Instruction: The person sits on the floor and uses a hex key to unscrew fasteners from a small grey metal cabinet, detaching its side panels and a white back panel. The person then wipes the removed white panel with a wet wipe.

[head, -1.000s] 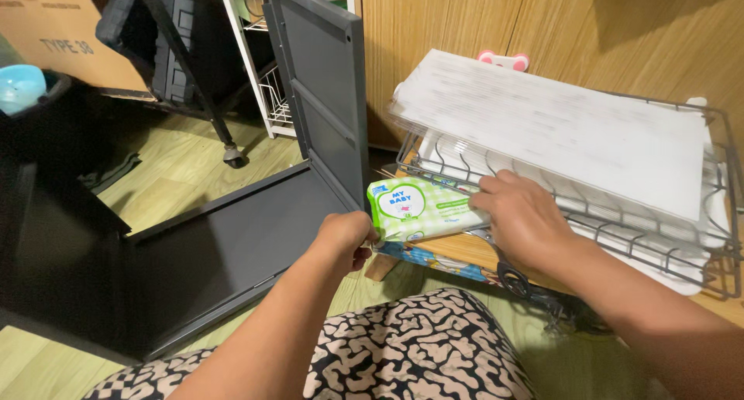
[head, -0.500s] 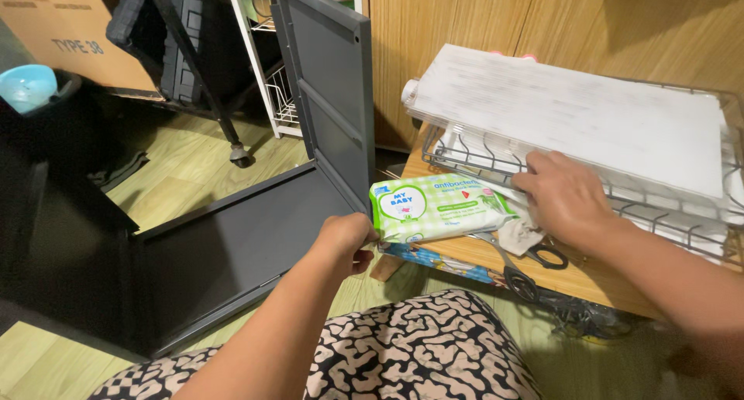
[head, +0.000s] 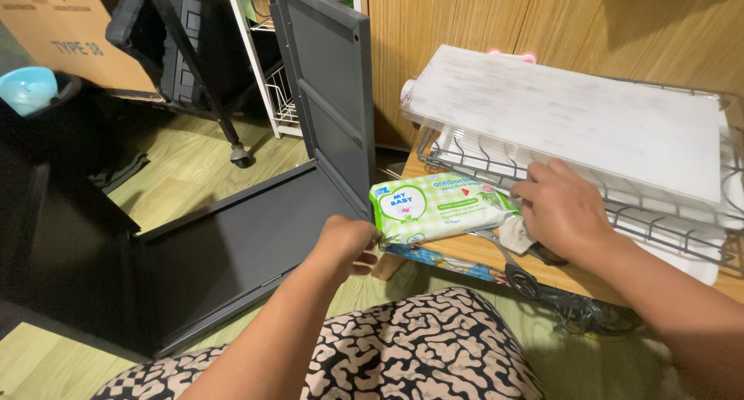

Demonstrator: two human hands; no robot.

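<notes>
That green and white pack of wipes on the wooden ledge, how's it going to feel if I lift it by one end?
The wipes pack looks like a soft film pouch, so it will probably sag rather than stay stiff. Its glossy wrapper may be a little slippery. It lies flat, so rolling seems unlikely. The left hand and right hand touch its ends.
</notes>
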